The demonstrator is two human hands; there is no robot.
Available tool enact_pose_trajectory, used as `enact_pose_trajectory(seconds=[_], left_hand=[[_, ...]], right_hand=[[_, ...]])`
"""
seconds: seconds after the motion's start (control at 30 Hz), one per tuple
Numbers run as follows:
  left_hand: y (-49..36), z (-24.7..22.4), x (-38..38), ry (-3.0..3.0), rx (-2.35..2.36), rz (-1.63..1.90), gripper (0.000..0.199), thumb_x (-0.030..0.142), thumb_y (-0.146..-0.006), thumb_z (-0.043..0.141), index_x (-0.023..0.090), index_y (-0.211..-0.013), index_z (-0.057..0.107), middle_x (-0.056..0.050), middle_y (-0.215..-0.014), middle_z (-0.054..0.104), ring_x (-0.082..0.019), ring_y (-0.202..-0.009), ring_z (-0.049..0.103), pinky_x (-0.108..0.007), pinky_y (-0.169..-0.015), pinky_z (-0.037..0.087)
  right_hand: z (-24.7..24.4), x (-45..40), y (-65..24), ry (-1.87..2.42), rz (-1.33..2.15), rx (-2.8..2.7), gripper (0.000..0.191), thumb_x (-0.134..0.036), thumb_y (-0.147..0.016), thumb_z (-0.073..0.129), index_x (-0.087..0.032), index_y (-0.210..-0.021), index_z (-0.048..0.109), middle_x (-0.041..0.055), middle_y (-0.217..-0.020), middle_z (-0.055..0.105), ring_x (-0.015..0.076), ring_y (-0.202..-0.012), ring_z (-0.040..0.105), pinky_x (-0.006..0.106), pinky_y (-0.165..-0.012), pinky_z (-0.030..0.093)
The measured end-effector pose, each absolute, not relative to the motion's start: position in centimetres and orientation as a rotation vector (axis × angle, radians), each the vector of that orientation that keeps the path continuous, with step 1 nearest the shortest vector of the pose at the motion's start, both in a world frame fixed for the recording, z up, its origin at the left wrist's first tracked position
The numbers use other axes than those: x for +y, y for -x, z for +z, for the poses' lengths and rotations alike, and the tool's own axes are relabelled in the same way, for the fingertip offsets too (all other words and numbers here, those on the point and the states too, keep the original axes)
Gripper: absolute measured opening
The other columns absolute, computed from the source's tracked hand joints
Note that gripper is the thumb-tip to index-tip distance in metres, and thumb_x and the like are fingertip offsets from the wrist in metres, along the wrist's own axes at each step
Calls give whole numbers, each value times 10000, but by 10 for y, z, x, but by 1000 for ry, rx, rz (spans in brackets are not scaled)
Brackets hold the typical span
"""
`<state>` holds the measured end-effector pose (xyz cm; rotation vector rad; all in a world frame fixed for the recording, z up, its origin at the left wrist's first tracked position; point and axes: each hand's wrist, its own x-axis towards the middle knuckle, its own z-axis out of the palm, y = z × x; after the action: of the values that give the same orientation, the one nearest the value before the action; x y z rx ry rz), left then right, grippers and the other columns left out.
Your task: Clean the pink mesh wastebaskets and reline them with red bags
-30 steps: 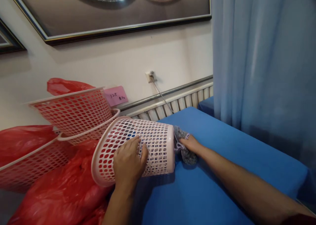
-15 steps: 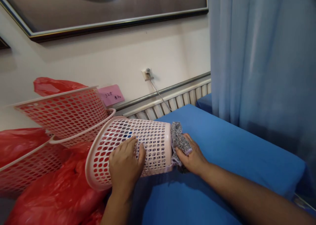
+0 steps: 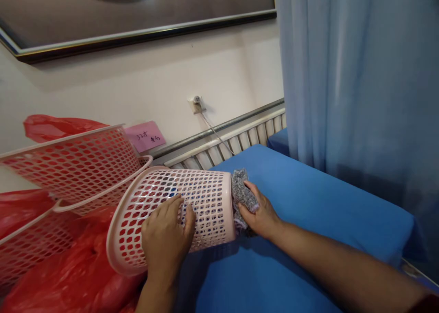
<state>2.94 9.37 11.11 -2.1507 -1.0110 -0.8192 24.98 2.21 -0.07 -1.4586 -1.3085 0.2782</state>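
Observation:
A pink perforated plastic basket (image 3: 212,207) lies on its side, its rim to the left and its base to the right. My left hand (image 3: 168,235) rests on the basket's side with thumb and fingers apart, steadying it against its lattice. My right hand (image 3: 259,213) grips a grey speckled cloth (image 3: 243,191) with purplish edging, pressed against the basket's base. Part of the cloth hangs under my right hand. The basket is above the near left part of a blue-covered surface (image 3: 308,198).
Pink baskets (image 3: 92,159) with red plastic bags (image 3: 75,272) crowd the left side. A pink handwritten note (image 3: 145,136) stands behind them. A radiator (image 3: 245,139), a plugged-in cable (image 3: 214,131) and a framed picture (image 3: 147,34) line the wall. A blue curtain (image 3: 353,84) hangs right.
The whole view has shifted slightly, so most things sit further left. My right hand and the cloth have moved a little over the basket's base. Both hands keep their holds.

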Motion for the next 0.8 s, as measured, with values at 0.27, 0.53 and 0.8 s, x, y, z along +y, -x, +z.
enact_pose_trajectory(seconds=[0.27,0.53,0.8], left_hand=[[-31,111,93,2141,-1003,-826,391,376,-1019,470,129,-1069,769,-126,-1151,816,-357,-993,756,-476,-824,512],[-31,111,94,2142,-987,-841,387,376,-1012,479,124,-1060,769,-136,-1145,815,-356,-994,756,-480,-853,509],[-31,110,95,2160,-986,-823,384,368,-1007,490,108,-1091,761,-146,-1164,809,-362,-1021,752,-488,-875,515]], right_hand=[[-10,26,-242,1732,543,-1476,454,-257,-841,651,-178,-1284,703,143,-1217,770,327,-1122,738,469,-1018,572],[4,54,-264,1604,391,-1369,769,-239,-919,588,-262,-1646,337,97,-1605,495,233,-1422,538,389,-1175,443],[-11,60,-267,1762,718,-1486,62,-197,-681,769,-214,-740,778,31,-729,763,244,-756,735,311,-730,551]])
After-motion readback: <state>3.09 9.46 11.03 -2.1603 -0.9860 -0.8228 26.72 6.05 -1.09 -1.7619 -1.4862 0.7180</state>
